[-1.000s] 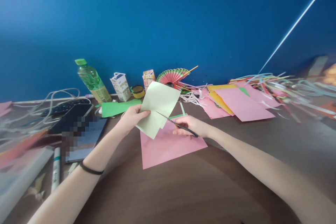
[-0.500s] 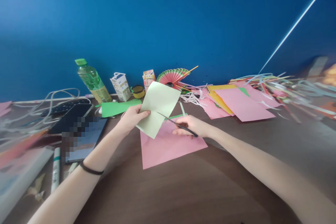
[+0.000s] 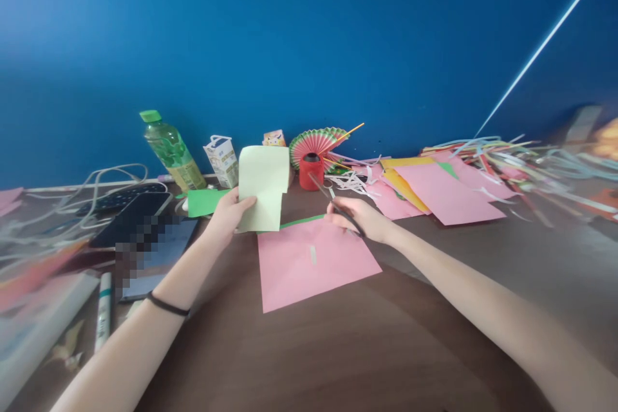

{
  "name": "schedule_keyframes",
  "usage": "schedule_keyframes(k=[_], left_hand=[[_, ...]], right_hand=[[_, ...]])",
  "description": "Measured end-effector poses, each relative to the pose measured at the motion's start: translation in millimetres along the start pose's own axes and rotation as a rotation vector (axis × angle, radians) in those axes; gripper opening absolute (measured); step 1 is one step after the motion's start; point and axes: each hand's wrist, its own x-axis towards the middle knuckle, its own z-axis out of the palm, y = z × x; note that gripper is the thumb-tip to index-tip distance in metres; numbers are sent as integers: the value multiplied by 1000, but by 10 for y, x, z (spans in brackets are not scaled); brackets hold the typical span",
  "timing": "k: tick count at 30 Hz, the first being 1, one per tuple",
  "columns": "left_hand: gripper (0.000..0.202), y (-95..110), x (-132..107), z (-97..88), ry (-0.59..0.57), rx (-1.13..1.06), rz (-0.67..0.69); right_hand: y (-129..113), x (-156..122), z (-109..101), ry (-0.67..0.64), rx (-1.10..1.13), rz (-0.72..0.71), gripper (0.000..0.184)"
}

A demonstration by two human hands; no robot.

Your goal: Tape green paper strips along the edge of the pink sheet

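Observation:
My left hand (image 3: 230,214) pinches the left edge of a pale green sheet of paper (image 3: 263,183), held upright above the table. A small notch shows on the sheet's right edge. To the right, my right hand (image 3: 355,217) is closed round the handles of a pair of scissors (image 3: 322,185); their blades point up and left, apart from the sheet. Below both hands lies a pink sheet (image 3: 316,270) with a green paper edge showing behind it. A small pale green strip (image 3: 313,255) rests on the pink sheet.
At the back stand a green bottle (image 3: 174,154), a milk carton (image 3: 223,161), a red container (image 3: 311,170) and a folded paper fan (image 3: 316,141). Pink sheets (image 3: 449,193) and paper strips lie right. A phone (image 3: 130,219), cables and a marker (image 3: 103,312) lie left.
The pale green sheet has turned upright and moved left, away from the scissors. A pale strip now shows on the pink sheet. My right hand has moved slightly up and right.

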Motion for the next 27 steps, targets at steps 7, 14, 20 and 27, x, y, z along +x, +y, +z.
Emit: schedule_keyframes(k=[7,14,20,27], left_hand=[[32,-86,125,-60,114,-252,-86],[32,-29,63,-19,100,-351,-119],[33,-49,67,10,58,-432,-106],[37,-43,40,31,-156,-427,-105]], right_hand=[[100,82,-263,303,-226,120,35],[445,114,-513,333,-676,468,56],[589,119,-572,341,-795,526,62],[574,107,-598,328,-874,514,55]])
